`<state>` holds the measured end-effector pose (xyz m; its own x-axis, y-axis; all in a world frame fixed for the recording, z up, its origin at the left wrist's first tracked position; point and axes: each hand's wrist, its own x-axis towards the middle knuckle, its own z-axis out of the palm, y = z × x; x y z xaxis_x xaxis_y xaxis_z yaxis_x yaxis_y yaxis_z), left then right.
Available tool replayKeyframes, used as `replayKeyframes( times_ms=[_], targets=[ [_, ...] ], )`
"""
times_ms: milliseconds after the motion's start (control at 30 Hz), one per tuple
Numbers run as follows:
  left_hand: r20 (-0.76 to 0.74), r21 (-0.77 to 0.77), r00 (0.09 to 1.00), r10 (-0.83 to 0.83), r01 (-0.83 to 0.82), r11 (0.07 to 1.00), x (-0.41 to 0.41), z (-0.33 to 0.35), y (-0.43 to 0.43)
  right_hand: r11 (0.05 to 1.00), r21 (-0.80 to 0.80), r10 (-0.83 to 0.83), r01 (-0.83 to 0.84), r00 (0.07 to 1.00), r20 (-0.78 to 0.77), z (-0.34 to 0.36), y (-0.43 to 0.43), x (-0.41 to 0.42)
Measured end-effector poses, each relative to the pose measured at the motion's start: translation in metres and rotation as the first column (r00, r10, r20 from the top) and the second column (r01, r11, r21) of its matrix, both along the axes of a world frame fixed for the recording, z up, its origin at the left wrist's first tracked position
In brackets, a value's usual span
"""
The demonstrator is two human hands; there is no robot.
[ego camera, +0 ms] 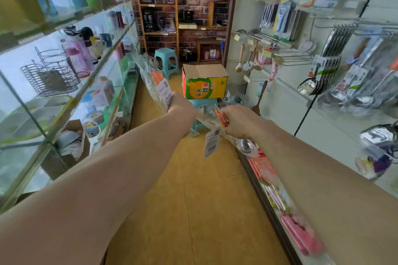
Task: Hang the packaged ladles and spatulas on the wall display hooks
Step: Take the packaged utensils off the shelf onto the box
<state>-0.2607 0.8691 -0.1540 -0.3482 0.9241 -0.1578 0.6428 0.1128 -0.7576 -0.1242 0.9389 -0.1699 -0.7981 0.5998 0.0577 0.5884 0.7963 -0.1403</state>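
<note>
Forearms [120, 170] reach forward: left hand [182, 106] clamps a packaged bundle [154, 80], right hand [238, 122] fingers pinch a packaged ladle [245, 146]. Thread its hang-hole squarely onto wall hooks [297, 57] above-right of those fingers.

An open cardboard box [204, 80] with a green-and-yellow label sits on a teal stool [201, 104]. Behind the box to its left stands a 2nd stool [167, 60], and behind the box a wooden shelf unit [176, 6]. Well left of the box, glass shelves [64, 101] carry a wire rack [49, 77] and a pink bottle [78, 54].
</note>
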Motion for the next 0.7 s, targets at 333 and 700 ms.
replayKeyframes(
  times_ms=[333,700],
  targets=[
    [0.019,-0.017,0.999,0.035,-0.035,0.999,-0.059,-0.015,0.124,0.998,-0.055,0.005,-0.005,1.0,-0.013,-0.018,0.127,-0.058],
    [0.071,0.021,0.994,0.083,-0.085,0.996,-0.111,-0.018,0.303,0.996,-0.069,0.049,-0.048,0.999,0.014,-0.015,0.309,-0.112]
  ],
)
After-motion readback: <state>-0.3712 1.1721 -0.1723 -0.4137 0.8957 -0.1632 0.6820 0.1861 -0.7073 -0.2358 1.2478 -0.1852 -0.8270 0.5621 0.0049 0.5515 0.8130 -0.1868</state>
